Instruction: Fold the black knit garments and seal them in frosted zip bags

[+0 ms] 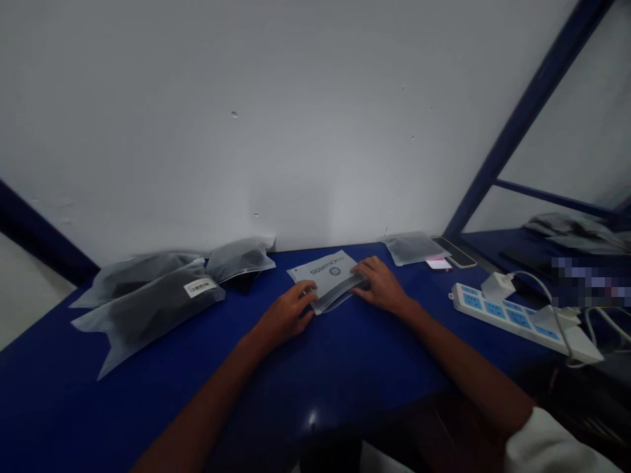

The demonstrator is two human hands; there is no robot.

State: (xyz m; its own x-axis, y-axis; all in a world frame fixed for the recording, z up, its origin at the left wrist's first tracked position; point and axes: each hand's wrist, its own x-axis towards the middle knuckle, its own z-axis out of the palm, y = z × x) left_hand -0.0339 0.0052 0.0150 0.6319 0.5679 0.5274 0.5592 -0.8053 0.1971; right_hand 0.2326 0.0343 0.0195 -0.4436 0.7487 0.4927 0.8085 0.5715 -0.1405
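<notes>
A flat, frosted plastic bag with dark printed lettering and a round logo lies on the blue table, its opening edge facing me. My left hand rests at its near left corner, fingers curled against the edge. On the right side, my right hand has its thumb and fingers closed on the bag's edge. The near edge looks slightly parted between the two hands. Whether anything is inside the bag cannot be made out.
Filled frosted bags lie at the left, one with a barcode label. Another small bag is by the wall. Back right are a frosted bag, a phone and a white power strip with plugged-in chargers and cables.
</notes>
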